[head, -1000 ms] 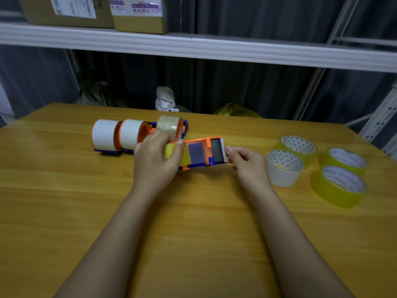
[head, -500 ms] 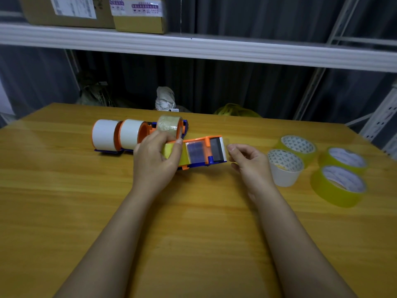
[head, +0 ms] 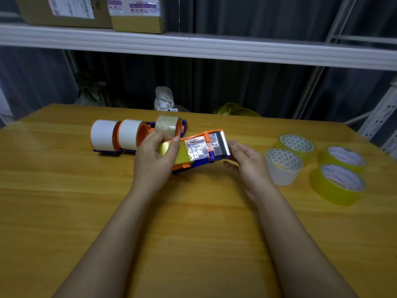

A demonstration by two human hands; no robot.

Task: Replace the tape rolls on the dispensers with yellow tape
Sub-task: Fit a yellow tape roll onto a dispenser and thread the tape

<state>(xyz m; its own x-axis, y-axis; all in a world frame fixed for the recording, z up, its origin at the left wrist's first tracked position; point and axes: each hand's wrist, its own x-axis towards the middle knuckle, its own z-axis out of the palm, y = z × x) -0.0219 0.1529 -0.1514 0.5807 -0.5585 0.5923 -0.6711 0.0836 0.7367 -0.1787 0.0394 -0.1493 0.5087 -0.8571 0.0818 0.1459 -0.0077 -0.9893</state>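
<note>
My left hand (head: 153,157) grips the rear of an orange and blue tape dispenser (head: 211,157), thumb on the yellow tape roll (head: 179,152) seated in it. The dispenser is tilted, with its serrated blade end raised to the right. A strip of tape lies over the clear flap (head: 196,148) toward the blade. My right hand (head: 247,163) is at the blade end with thumb and fingers apart, fingertips close to the dispenser's front; I cannot tell if they touch it. Three spare yellow rolls lie at the right (head: 297,145), (head: 343,158), (head: 337,187).
Behind my left hand stand more dispensers: two hold white rolls (head: 101,135) (head: 131,134), one holds a clear roll (head: 167,125). A loose white roll (head: 283,168) sits beside my right hand. A shelf with cardboard boxes (head: 137,14) hangs over the wooden table's (head: 193,233) far edge.
The dispenser has been lifted and tilted with its blade end up. My right hand's pinch at the blade has opened, and the hand has shifted slightly right.
</note>
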